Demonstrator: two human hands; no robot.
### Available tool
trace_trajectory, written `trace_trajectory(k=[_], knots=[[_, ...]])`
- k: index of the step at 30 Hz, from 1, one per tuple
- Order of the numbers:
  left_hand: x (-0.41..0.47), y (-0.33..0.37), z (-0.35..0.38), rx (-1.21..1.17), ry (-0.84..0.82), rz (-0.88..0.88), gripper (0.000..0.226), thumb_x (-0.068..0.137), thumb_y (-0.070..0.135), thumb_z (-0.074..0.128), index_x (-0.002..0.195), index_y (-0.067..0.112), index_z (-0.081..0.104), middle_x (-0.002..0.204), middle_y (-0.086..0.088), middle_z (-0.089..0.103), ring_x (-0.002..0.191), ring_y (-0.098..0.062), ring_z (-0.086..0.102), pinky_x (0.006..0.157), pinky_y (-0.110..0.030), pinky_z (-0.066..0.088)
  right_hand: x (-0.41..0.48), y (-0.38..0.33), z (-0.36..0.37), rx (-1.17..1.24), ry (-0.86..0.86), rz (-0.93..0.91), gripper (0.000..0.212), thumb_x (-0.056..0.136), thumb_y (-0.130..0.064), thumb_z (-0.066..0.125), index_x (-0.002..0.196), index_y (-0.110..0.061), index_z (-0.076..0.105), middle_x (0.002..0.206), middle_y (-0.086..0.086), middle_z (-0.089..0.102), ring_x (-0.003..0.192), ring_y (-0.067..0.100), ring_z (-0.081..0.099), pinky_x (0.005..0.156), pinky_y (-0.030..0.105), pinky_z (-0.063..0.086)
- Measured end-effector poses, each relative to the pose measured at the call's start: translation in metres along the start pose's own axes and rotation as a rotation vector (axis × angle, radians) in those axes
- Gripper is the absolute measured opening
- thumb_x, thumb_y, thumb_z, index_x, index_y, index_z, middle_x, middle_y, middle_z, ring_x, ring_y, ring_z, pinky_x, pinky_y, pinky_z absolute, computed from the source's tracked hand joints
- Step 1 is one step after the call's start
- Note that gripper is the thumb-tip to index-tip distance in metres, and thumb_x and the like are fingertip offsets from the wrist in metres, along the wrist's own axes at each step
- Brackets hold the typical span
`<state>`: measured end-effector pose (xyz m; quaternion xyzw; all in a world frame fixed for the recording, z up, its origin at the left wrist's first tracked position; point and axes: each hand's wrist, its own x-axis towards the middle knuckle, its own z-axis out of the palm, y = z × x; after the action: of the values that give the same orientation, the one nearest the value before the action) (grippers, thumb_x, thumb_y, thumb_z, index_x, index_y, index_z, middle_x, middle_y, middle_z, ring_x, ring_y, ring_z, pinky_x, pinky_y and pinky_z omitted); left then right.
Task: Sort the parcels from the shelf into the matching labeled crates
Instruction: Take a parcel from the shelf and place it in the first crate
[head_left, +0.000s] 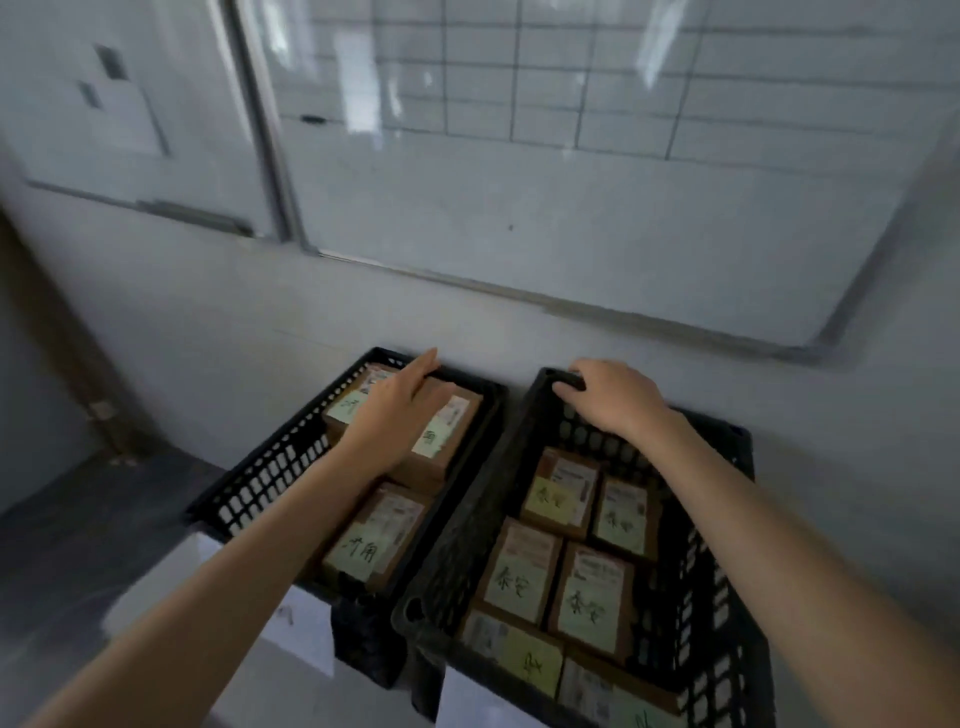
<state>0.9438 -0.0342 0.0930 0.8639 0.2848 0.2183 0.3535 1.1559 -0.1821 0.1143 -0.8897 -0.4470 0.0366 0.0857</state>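
Observation:
Two black plastic crates stand side by side against the wall. The left crate (270, 467) holds brown cardboard parcels with pale green handwritten labels; one parcel (374, 540) lies near its front. My left hand (400, 410) rests flat, fingers extended, on the top parcel (452, 447) at the crate's far end. The right crate (696, 587) holds several similar labelled parcels (519, 571). My right hand (613, 400) curls over the far rim of the right crate, gripping it.
A large whiteboard (571, 182) with a drawn grid hangs on the wall above the crates. A white surface (291, 675) lies under the crates' front. Dark floor (67, 535) shows at the left, beside a brown door frame (62, 322).

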Motion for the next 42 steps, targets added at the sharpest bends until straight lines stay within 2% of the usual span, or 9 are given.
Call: trace_trajectory(k=[3,8,11,17,21,25,28,32,42], knots=[[-0.041,0.001,-0.044,0.094,0.156,-0.072,0.063,0.097,0.043,0.046,0.152,0.024,0.022,0.153,0.003,0.035,0.139,-0.019,0.035,0.108,-0.029,0.028,0.005,-0.061,-0.022,0.016,0.067,-0.188,0.053,0.100,-0.049,0.042,0.142,-0.017,0.046,0.144,0.008,0.048,0.129,0.028,0.047,0.099,0.040,0.043],[-0.139,-0.018,-0.127,0.339,0.403,-0.244,0.072,0.096,0.050,0.042,0.154,0.020,0.012,0.159,0.000,0.019,0.147,-0.015,0.012,0.119,-0.033,0.004,-0.017,-0.193,-0.031,0.111,0.145,-0.558,0.054,0.098,-0.045,0.047,0.143,-0.015,0.044,0.148,0.008,0.042,0.135,0.026,0.039,0.107,0.041,0.039],[-0.220,-0.033,-0.169,0.494,0.569,-0.383,0.076,0.095,0.050,0.045,0.153,0.018,0.009,0.160,0.003,0.014,0.148,-0.013,0.006,0.118,-0.032,0.002,-0.053,-0.280,-0.028,0.172,0.151,-0.758,0.056,0.097,-0.045,0.050,0.142,-0.013,0.044,0.148,0.008,0.042,0.136,0.026,0.038,0.109,0.040,0.036],[-0.413,-0.044,-0.224,0.610,0.777,-0.763,0.076,0.096,0.052,0.043,0.154,0.017,0.008,0.161,0.001,0.013,0.148,-0.013,0.006,0.118,-0.032,0.001,-0.162,-0.433,0.000,0.236,0.005,-1.160,0.058,0.097,-0.044,0.051,0.146,-0.013,0.040,0.154,0.010,0.035,0.143,0.025,0.031,0.114,0.039,0.031],[-0.533,-0.034,-0.235,0.534,0.884,-0.999,0.076,0.097,0.052,0.040,0.154,0.018,0.002,0.161,-0.002,0.006,0.148,-0.021,0.002,0.118,-0.037,0.001,-0.256,-0.511,0.029,0.308,-0.131,-1.394,0.056,0.096,-0.041,0.055,0.142,-0.011,0.045,0.150,0.010,0.042,0.139,0.028,0.037,0.113,0.040,0.033],[-0.641,-0.023,-0.241,0.531,1.010,-1.147,0.080,0.096,0.054,0.042,0.154,0.016,0.002,0.161,-0.006,0.010,0.148,-0.022,0.005,0.118,-0.038,0.003,-0.354,-0.574,0.051,0.336,-0.240,-1.598,0.059,0.095,-0.048,0.051,0.145,-0.016,0.042,0.150,0.008,0.041,0.136,0.027,0.041,0.111,0.042,0.036],[-0.714,-0.015,-0.247,0.547,1.045,-1.249,0.079,0.096,0.055,0.040,0.154,0.015,0.003,0.161,-0.004,0.008,0.148,-0.019,0.004,0.118,-0.036,0.002,-0.428,-0.612,0.065,0.327,-0.292,-1.712,0.061,0.098,-0.048,0.046,0.149,-0.018,0.033,0.156,0.007,0.032,0.143,0.025,0.030,0.116,0.043,0.029],[-0.797,-0.004,-0.264,0.568,1.133,-1.378,0.080,0.096,0.053,0.043,0.154,0.015,0.003,0.161,-0.005,0.009,0.148,-0.024,0.007,0.118,-0.040,0.008,-0.523,-0.667,0.081,0.334,-0.369,-1.785,0.062,0.099,-0.047,0.047,0.152,-0.020,0.029,0.158,0.005,0.027,0.144,0.022,0.026,0.116,0.042,0.028],[-0.995,-0.013,-0.334,0.519,1.262,-1.465,0.085,0.094,0.054,0.046,0.154,0.018,-0.002,0.161,-0.009,0.008,0.148,-0.027,0.005,0.118,-0.042,0.008,-0.732,-0.795,0.109,0.352,-0.474,-1.869,0.061,0.097,-0.045,0.050,0.147,-0.013,0.036,0.153,0.009,0.036,0.137,0.026,0.037,0.109,0.042,0.035]])
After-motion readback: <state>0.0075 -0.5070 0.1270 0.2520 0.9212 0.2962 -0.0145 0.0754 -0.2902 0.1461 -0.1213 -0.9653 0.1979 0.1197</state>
